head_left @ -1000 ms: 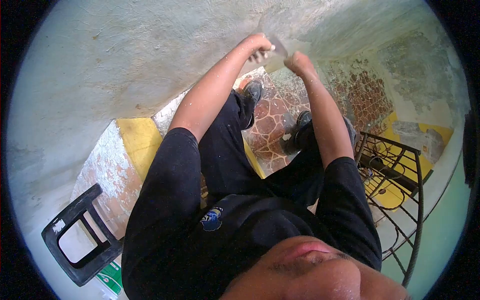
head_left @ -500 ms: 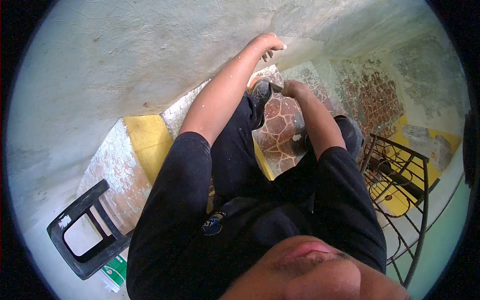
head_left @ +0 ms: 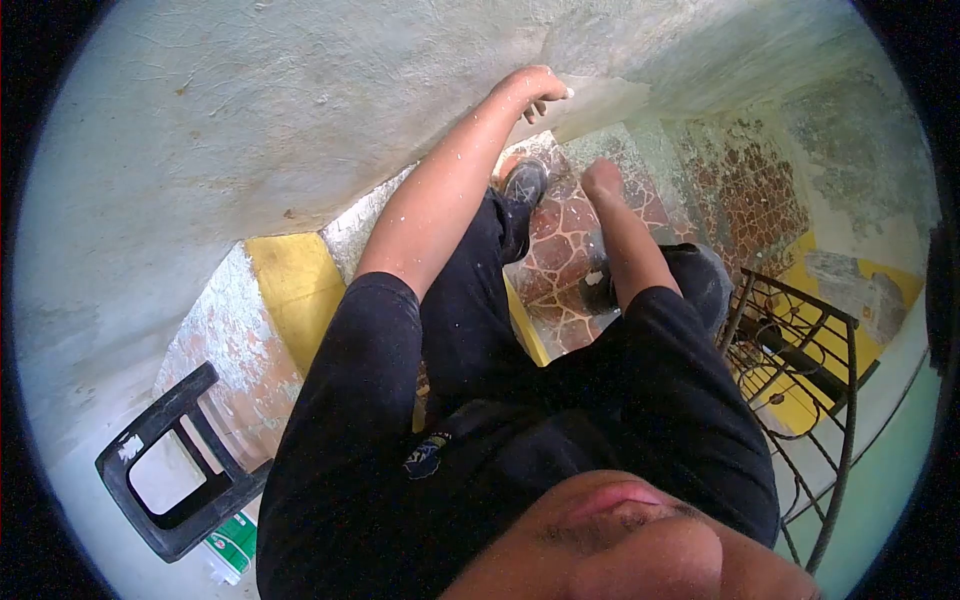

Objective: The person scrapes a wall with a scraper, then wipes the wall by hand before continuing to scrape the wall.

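My left hand (head_left: 540, 90) is beside the pale plastered wall (head_left: 330, 110), at the top centre. Its fingers are bent but apart, with a whitish fingertip, and nothing shows in them. To its right and lower, my right hand (head_left: 602, 180) is closed above the brown patterned floor (head_left: 560, 255). Its fingers are turned away from view, so what they hold cannot be made out. White specks dot my left forearm. A dark, dusty shoe (head_left: 524, 184) lies between and below the two hands.
A black plastic frame, seemingly a chair back (head_left: 222, 480), stands at the lower left by a green and white container (head_left: 232, 545). Yellow-painted step edging (head_left: 295, 285) lies left of my arm. A rusty metal railing (head_left: 850, 400) is at the right.
My right hand has moved slightly right, away from the shoe, and turned. The dark flat tool that stuck out of it toward the shoe is now out of sight. My left hand has stayed put.
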`<state>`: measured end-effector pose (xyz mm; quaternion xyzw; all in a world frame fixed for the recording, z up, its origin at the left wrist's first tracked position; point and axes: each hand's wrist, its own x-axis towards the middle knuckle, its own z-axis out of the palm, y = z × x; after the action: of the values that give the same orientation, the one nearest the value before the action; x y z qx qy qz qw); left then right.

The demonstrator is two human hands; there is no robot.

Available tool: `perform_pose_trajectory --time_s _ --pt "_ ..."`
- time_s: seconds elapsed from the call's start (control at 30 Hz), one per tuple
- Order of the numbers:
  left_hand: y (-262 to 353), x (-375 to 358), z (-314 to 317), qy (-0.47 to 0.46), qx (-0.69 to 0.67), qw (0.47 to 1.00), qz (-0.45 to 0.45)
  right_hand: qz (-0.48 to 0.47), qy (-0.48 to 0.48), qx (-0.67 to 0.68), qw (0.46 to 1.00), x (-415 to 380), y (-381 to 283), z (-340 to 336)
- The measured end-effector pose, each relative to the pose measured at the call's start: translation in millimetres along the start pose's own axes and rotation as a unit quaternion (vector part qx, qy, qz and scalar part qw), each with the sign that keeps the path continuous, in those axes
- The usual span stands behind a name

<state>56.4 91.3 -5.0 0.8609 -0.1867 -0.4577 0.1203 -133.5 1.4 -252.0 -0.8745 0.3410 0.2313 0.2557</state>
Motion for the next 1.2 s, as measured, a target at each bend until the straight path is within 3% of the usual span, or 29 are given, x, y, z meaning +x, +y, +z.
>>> perform_pose_trajectory --time_s 0.03,0.07,0.13,0.17,0.2,0.27,0.33,0.43,0.47,0.57,0.67,0.7,0.83,1.1,1.2 --pt "0.7 -0.5 -2.9 -0.003 0.001 1.0 0.015 -0.007 0.063 -0.017 0.998 18.2 11.7 5.0" --pt "-0.6 -4.2 -3.4 -0.01 0.005 1.0 0.026 -0.011 0.063 -0.011 0.998 21.1 12.6 2.8" --pt "-1.3 -8.0 -3.7 -0.001 0.005 1.0 0.012 -0.02 -0.014 -0.015 1.0 15.3 18.5 1.9" --pt "-3.6 -7.4 -4.3 0.001 0.003 1.0 0.014 -0.011 0.1 0.034 0.994 1.0 9.4 6.4" --pt "-2.7 -5.8 -6.2 0.005 0.0 1.0 0.019 -0.007 0.102 0.031 0.994 -4.5 3.1 -1.7" --pt "-1.6 -3.9 -6.2 0.005 0.009 1.0 0.018 0.018 -0.014 0.126 0.992 5.2 0.5 -1.2" --pt "0.7 -7.0 -5.6 0.021 0.013 1.0 0.017 0.038 -0.035 0.162 0.985 10.9 -5.4 4.7" --pt "0.0 -7.2 -4.7 0.009 0.008 1.0 0.026 0.095 0.013 0.387 0.917 26.7 -17.4 40.6" --pt "1.2 -4.6 -5.0 0.012 0.008 1.0 0.025 0.092 0.013 0.388 0.917 28.4 -24.7 43.8" --pt "-0.9 -1.8 1.3 0.014 0.031 0.999 0.027 0.094 -0.073 0.581 0.805 27.3 -38.3 62.1" --pt "1.7 6.7 1.3 -0.003 0.026 0.999 0.031 0.099 -0.094 0.561 0.817 27.3 -49.9 70.0" --pt "1.7 10.5 2.8 -0.009 0.037 0.999 0.03 0.09 -0.119 0.618 0.772 25.4 -50.5 72.2" --pt "0.6 19.7 15.3 -0.027 0.072 0.997 0.014 0.061 -0.123 0.645 0.751 10.7 -40.5 72.7" --pt "5.8 35.2 25.0 -0.056 0.111 0.992 0.017 0.038 0.031 0.665 0.745 24.2 -40.6 111.7" --pt "6.4 33.2 23.5 -0.07 0.129 0.989 0.019 -0.045 0.083 0.54 0.836 39.1 -30.9 114.9"
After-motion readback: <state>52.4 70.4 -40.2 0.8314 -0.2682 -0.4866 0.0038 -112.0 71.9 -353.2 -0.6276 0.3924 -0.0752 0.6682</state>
